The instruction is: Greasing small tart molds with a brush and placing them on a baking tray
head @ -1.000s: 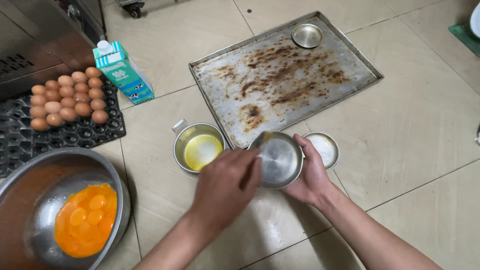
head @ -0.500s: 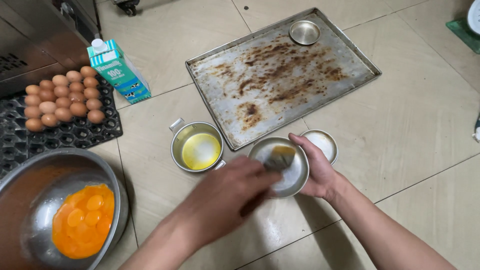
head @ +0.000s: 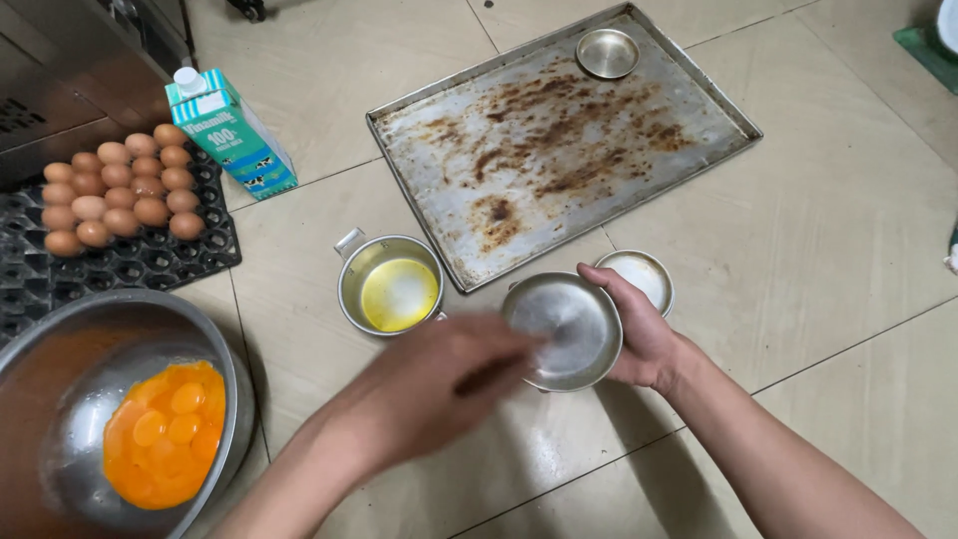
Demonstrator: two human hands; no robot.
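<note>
Small round shiny metal dish (head: 561, 329) gripped at its rim by right hand (head: 639, 334), tilted over the beige tiled floor (head: 848, 250) just in front of a rusty, stained rectangular baking tray (head: 559, 140). Left hand (head: 439, 384) motion-blurred, fingers reaching into the dish, can't tell if it grips anything. Nearby: handled metal cup (head: 391, 286) of yellow liquid, steel bowl (head: 120, 409) of orange yolks, brown eggs (head: 120, 195) on black tray.

Teal-and-white milk carton (head: 232, 132) upright on floor beside egg tray (head: 120, 255).
</note>
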